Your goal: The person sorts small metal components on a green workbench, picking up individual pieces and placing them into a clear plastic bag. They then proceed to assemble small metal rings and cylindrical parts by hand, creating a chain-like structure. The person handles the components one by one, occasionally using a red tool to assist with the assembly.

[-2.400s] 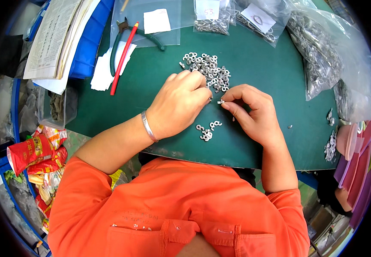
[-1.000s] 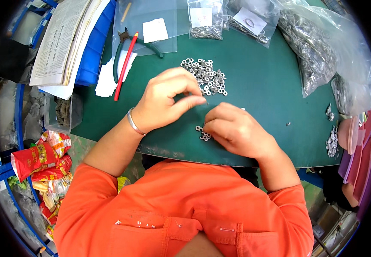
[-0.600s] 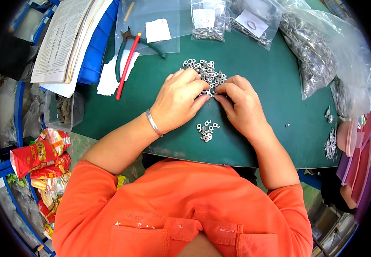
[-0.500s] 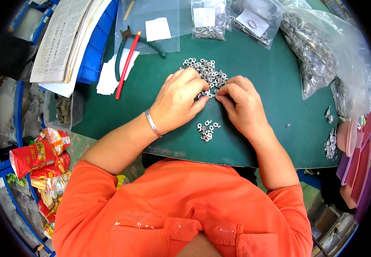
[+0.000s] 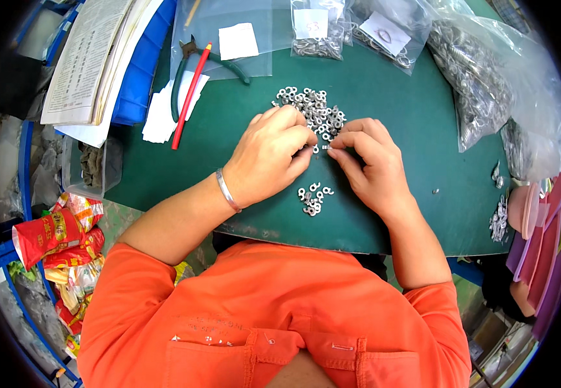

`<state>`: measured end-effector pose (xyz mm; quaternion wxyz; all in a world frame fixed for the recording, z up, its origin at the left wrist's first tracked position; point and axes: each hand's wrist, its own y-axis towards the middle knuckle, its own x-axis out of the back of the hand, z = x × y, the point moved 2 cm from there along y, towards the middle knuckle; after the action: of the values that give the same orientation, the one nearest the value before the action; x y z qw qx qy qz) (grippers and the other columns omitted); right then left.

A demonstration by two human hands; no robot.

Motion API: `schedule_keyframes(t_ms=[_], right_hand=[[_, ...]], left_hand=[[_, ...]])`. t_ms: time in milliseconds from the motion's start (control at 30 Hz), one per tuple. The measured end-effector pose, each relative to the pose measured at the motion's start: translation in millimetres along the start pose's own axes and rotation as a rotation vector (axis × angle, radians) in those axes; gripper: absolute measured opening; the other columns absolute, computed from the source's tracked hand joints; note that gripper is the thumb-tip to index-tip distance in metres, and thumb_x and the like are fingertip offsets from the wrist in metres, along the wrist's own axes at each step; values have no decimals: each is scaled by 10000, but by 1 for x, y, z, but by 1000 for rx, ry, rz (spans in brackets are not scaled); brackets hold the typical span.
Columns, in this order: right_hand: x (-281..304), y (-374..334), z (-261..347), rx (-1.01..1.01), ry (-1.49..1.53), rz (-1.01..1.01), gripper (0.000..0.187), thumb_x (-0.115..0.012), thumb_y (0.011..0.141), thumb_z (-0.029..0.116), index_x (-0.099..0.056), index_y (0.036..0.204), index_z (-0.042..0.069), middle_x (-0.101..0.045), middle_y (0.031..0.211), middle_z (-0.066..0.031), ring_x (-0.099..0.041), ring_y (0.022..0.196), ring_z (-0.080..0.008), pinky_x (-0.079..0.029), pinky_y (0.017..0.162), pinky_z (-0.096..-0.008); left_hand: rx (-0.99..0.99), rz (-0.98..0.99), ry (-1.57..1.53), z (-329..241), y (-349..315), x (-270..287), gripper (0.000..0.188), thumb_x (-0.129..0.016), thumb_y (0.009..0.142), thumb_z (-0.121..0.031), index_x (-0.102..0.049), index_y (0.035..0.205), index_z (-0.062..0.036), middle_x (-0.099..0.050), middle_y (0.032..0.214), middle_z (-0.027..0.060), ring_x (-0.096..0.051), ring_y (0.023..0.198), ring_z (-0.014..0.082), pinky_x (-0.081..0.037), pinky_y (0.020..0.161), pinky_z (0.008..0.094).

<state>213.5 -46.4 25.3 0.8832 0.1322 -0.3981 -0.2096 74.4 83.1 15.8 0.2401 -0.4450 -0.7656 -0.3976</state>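
A heap of small silvery open-ring metal hooks (image 5: 311,103) lies on the green tabletop, just beyond my fingertips. My left hand (image 5: 271,152), with a silver bangle at the wrist, is closed in a pinch at the heap's left side. A small metal hook (image 5: 315,149) shows at its thumb and fingertips. Facing it from the right, my right hand (image 5: 371,165) pinches a small metal piece (image 5: 326,147) between thumb and forefinger. The two pieces are slightly apart. Closer to my body sits a smaller group of loose hooks (image 5: 313,199).
Green-handled cutters (image 5: 227,65) and a red pen (image 5: 191,97) lie at the back left, near a blue bin (image 5: 139,77) with papers. Clear bags of metal parts (image 5: 471,81) line the back and right. Loose metal pieces (image 5: 499,218) lie at the right edge.
My hands have drawn slightly apart, opening a small gap between the fingertips where metal pieces now show. The small near group looks unchanged.
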Motion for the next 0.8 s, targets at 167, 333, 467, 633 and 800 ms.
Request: schedule_keyframes(t_ms=[167,333,467,633,800], right_hand=[[2,-3,-1,-59,183,17,126,-737,764,-8,-654,852,28,-659,869,-89,-643,822,-269,-519,709,-350],[4,-6,1,-49,277,56,149,-718,736,-55,-650,841,26,-654,847,-88,-648,809,-265,-528,712,-347],[5,-5,11,169,168,122,193,-683,680,-81,-656,837,28,-634,878,-89,-624,809,-272,-527,699,-353],[3,-11,23,265,85,369,190,-666,692,-28,-663,870,37,-631,904,-77,-599,842,-265,-493,742,-370],[10,3,8,134,-160,185,137,-703,739,45,-672,872,55,-620,865,-82,-585,803,-272,-460,716,-380]], left_hand=[[25,9,21,-3,2,-1,228,-745,724,-23,-670,938,-46,-577,922,92,-585,894,281,-470,799,377],[27,29,17,-2,0,0,211,-740,730,-11,-668,924,-52,-581,919,94,-591,891,288,-476,790,374],[-3,-23,-29,3,-1,0,193,-730,739,3,-665,911,-55,-600,895,94,-608,852,290,-497,748,368],[-6,-81,-14,-1,0,3,177,-721,755,11,-666,913,-47,-626,873,94,-628,807,283,-519,718,359],[16,-101,-38,-1,-1,5,176,-714,762,17,-670,925,-36,-632,877,97,-638,798,281,-530,704,356]])
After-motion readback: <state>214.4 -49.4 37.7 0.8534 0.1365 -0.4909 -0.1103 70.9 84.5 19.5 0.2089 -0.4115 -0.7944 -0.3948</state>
